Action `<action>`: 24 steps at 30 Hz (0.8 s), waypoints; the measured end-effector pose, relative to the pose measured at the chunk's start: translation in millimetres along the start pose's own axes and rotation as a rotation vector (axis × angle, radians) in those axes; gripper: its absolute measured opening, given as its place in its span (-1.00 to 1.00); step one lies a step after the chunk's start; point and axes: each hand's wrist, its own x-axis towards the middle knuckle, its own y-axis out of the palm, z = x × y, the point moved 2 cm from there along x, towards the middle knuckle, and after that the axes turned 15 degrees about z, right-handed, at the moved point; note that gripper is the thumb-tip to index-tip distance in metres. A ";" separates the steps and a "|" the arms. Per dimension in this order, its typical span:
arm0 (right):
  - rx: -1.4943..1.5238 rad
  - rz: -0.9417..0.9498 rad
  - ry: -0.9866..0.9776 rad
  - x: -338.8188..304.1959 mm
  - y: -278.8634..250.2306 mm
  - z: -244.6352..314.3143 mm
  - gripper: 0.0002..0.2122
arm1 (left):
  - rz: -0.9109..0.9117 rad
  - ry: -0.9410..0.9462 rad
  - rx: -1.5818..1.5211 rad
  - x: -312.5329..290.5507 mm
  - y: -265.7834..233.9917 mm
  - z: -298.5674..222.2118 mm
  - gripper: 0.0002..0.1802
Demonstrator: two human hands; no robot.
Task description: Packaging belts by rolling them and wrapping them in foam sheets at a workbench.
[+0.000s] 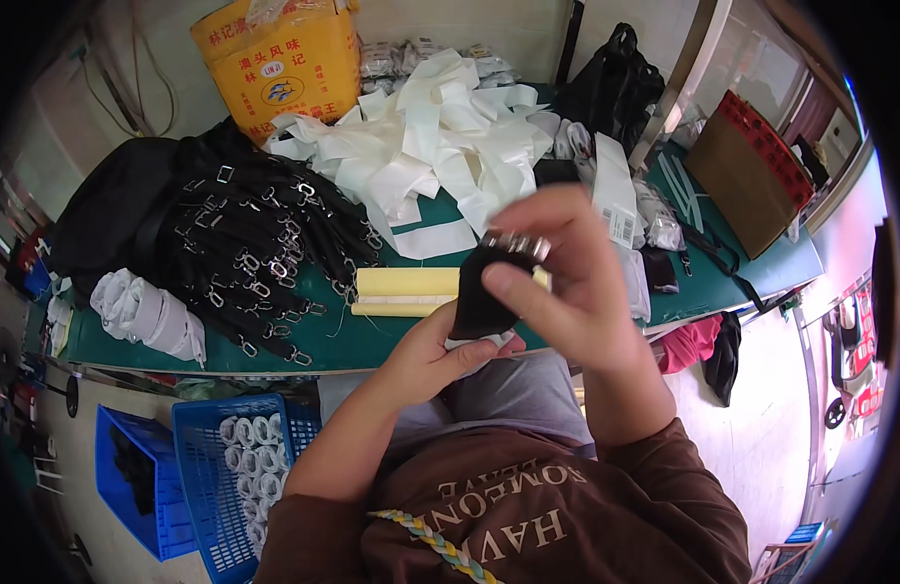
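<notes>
Over the table's front edge, my two hands hold a folded black strap (481,297) with metal fittings at its upper end. My left hand (440,355) is closed round its lower end, where a bit of white shows beneath. My right hand (576,292) has its thumb pressed on the black fabric, its fingers curled by the metal pieces. Some of those fingers are blurred. Just behind the hands lies a pale yellow folded strip (401,292). To the left is a heap of black straps (265,234) with many metal snap hooks hanging toward me.
White strips (411,146) lie heaped at the table's middle, before a yellow carton (284,73). A white wrapped bundle (148,316) sits front left. Packets and a cardboard box (747,170) stand right. Below left, a blue basket (192,438) holds white rolls beside a blue bin (128,428).
</notes>
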 end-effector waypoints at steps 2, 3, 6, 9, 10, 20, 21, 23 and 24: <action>-0.032 0.073 0.067 -6.4 6.8 -6.9 -0.75 | -0.006 0.091 0.066 0.3 3.5 -12.5 -0.57; -0.030 0.114 0.104 -7.0 10.4 -7.9 -0.77 | -0.010 0.092 0.069 -0.1 1.9 -11.9 -0.57; -0.169 0.111 0.022 -3.7 12.8 -17.0 -0.78 | -0.114 0.189 0.185 2.0 -2.0 -9.6 -0.57; -0.095 0.036 0.008 -2.9 12.8 -19.2 -0.79 | -0.281 0.226 0.130 -1.0 -1.8 -4.6 -0.56; 0.032 -0.045 0.042 -3.0 12.3 -20.1 -0.80 | -0.210 0.134 0.112 -6.2 -3.3 2.9 -0.57; -0.115 -0.004 -0.006 -0.1 -3.6 -9.1 -0.81 | -0.083 0.056 -0.013 0.9 -4.9 13.8 -0.62; -0.115 -0.005 -0.006 -0.7 -5.6 -9.1 -0.81 | -0.087 0.090 0.019 0.9 -4.1 10.6 -0.62; -0.263 0.092 -0.004 -2.1 -7.2 -8.5 -0.84 | -0.076 0.072 0.024 0.9 -2.7 6.1 -0.63; -0.264 0.092 -0.004 -2.0 -5.8 -8.3 -0.84 | -0.065 0.056 0.029 0.7 -2.5 5.7 -0.64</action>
